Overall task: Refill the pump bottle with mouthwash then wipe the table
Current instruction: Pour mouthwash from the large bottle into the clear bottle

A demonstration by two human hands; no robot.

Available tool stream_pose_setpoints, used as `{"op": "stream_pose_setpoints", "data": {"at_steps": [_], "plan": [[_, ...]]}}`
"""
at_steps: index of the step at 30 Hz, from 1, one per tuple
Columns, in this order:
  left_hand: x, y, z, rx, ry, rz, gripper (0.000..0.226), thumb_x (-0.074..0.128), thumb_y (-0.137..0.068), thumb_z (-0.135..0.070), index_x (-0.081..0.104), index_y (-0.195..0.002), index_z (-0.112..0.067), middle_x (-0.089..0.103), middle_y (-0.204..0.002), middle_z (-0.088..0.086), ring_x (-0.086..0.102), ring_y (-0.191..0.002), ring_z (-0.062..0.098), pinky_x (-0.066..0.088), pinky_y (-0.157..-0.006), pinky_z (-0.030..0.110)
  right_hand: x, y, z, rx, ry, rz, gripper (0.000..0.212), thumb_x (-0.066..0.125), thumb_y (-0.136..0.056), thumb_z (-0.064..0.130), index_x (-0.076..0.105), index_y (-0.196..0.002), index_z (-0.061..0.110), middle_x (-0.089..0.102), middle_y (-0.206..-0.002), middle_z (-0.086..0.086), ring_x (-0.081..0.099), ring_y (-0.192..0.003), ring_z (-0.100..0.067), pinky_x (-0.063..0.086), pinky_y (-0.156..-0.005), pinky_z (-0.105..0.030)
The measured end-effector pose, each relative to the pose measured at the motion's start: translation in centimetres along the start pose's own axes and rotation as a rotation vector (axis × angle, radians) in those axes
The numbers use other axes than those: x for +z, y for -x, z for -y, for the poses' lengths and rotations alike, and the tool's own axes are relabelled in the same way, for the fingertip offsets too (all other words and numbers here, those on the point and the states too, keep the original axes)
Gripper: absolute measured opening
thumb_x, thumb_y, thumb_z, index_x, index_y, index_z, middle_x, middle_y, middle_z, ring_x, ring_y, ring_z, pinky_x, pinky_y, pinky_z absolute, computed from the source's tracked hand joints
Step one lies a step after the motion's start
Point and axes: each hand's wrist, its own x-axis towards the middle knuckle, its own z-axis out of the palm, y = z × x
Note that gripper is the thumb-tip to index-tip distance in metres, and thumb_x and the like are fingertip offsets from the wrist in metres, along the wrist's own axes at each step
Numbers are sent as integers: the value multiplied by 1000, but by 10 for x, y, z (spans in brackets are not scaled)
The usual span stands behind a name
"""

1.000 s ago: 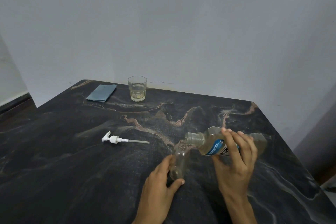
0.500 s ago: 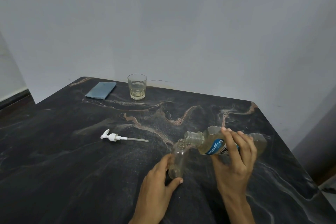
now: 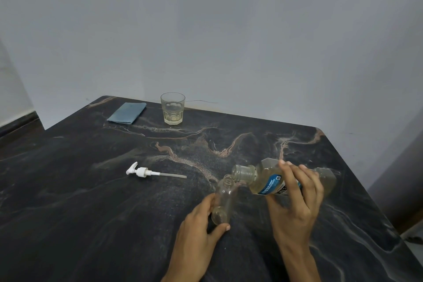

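A small clear pump bottle [image 3: 223,199] stands on the dark marble table [image 3: 96,208], slightly tilted, its neck open. My left hand [image 3: 196,233] grips its lower part. My right hand [image 3: 295,201] holds the mouthwash bottle [image 3: 263,178], a clear bottle with pale yellow liquid and a blue label, tipped nearly flat. Its open mouth is right beside and just above the pump bottle's neck. The white pump head [image 3: 146,172] with its tube lies on the table to the left. A folded blue cloth [image 3: 127,113] lies at the far left.
A drinking glass [image 3: 172,108] with a little pale liquid stands at the table's far edge next to the cloth. A grey wall rises behind the table. The table's right edge drops off close to my right hand.
Both hands and bottles hold almost the same pose. The view has shifted slightly, and the mouthwash bottle stays tipped at the pump bottle's neck.
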Motion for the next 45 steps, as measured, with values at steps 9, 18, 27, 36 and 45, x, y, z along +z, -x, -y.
{"op": "stream_pose_setpoints", "data": {"at_steps": [9,18,27,36,45], "plan": [[0,0,0,1,16,-4,62,77,-75,-26,46,-128,-38,60,-118,-24,54,-113,-7,46,-100,28,-1,0,-1,12,14,11,89,89,-47,-6,48,-124,15,49,-118,0,44,-114,-27,33,-104,-43],[0,0,1,9,18,-1,63,78,-74,-25,46,-127,-39,51,-105,-39,53,-111,-12,43,-98,17,-2,-1,-1,14,5,7,87,88,-48,-7,49,-123,15,49,-118,-1,43,-114,-26,32,-105,-43],[1,-1,3,5,23,-4,63,77,-75,-27,46,-128,-39,52,-108,-36,53,-113,-9,44,-100,23,-2,0,0,11,0,21,88,88,-49,-7,48,-123,15,49,-118,0,43,-114,-26,37,-100,-49],[0,-1,2,12,21,-4,61,78,-74,-27,47,-125,-40,51,-106,-38,54,-113,-9,46,-100,26,-1,0,1,17,9,24,88,88,-48,-6,48,-124,16,49,-118,0,43,-115,-25,40,-99,-53],[0,-1,1,9,16,-7,62,77,-75,-28,46,-128,-39,53,-111,-32,53,-114,-7,44,-101,24,-1,0,0,4,-1,-1,86,88,-49,-8,49,-123,15,50,-117,-1,44,-114,-26,26,-111,-35]]}}
